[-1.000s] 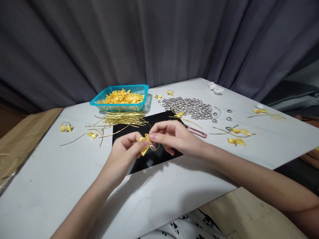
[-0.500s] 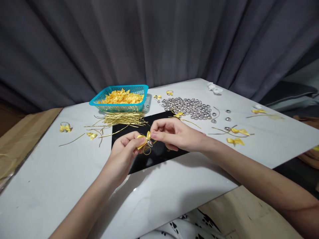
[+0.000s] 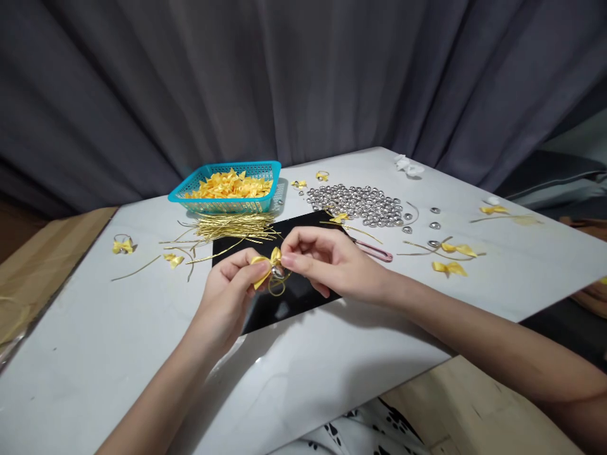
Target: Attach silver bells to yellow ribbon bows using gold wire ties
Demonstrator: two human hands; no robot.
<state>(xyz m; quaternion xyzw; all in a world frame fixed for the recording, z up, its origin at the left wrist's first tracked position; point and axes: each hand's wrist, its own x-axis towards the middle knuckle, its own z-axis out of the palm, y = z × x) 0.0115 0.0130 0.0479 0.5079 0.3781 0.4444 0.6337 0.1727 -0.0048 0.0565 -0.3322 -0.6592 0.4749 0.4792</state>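
Note:
My left hand (image 3: 232, 294) and my right hand (image 3: 322, 259) meet above a black mat (image 3: 303, 297) at the table's middle. Together they pinch a small yellow ribbon bow (image 3: 266, 264). A silver bell (image 3: 277, 273) and a loop of gold wire (image 3: 277, 288) hang under the bow. The fingers of both hands are closed on this piece. A bundle of gold wire ties (image 3: 232, 226) lies just behind the mat.
A teal basket (image 3: 222, 189) of yellow bows stands at the back left. A heap of silver bells (image 3: 360, 203) lies at the back right. A pink tool (image 3: 377, 253) rests beside my right hand. Loose bows (image 3: 448, 268) dot the white table (image 3: 95, 341).
Both hands have shifted slightly left with the bow. The bow has turned between the fingers, and the gold wire loop now hangs below it.

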